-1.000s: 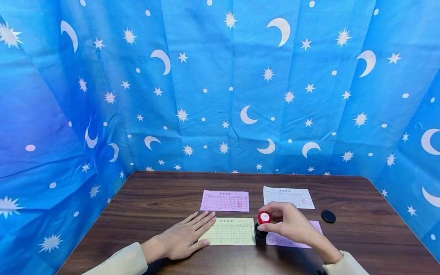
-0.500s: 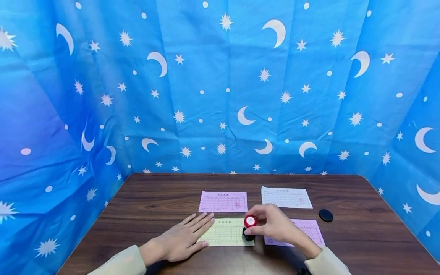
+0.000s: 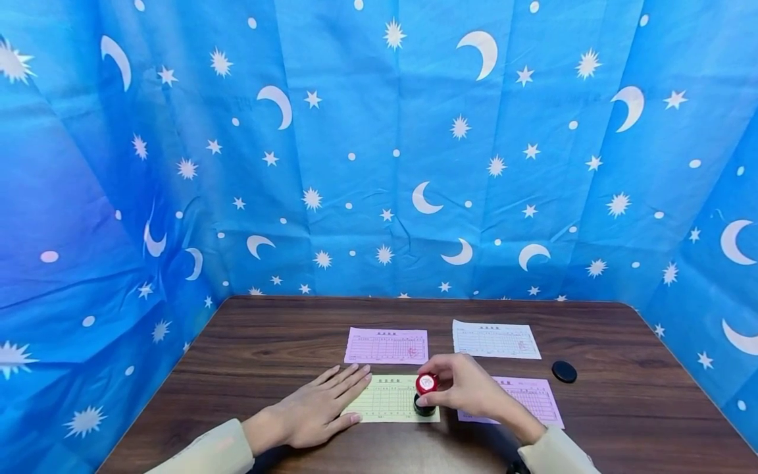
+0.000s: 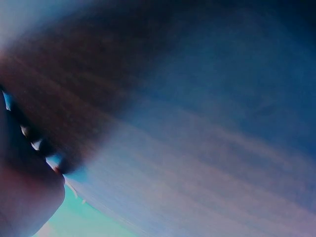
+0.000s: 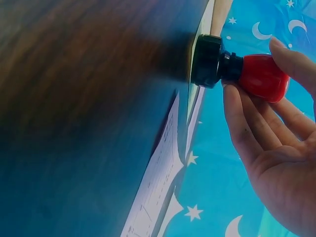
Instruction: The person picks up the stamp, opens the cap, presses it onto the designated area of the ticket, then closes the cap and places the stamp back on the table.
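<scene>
My right hand [image 3: 470, 390] holds a stamp [image 3: 426, 384] by its red knob, thumb on one side and fingers on the other. Its black base is down at the right part of the yellow form [image 3: 385, 403]. In the right wrist view the stamp [image 5: 264, 78] shows its red handle and round black base against the paper. My left hand [image 3: 316, 407] lies flat, fingers spread, with its fingertips over the left edge of the yellow form. The left wrist view is mostly blurred table, with part of the left hand [image 4: 29, 197] at the lower left.
Behind the yellow form lies a pink form [image 3: 385, 345] with a red mark. A white form [image 3: 496, 341], also marked red, is to its right. Another pink form [image 3: 535, 400] sits partly under my right arm. A round black cap [image 3: 564, 372] rests on the dark wooden table [image 3: 266, 342].
My right hand has carried the stamp leftward from the gap beside the right pink form onto the yellow form's right part. The left hand has stayed in place.
</scene>
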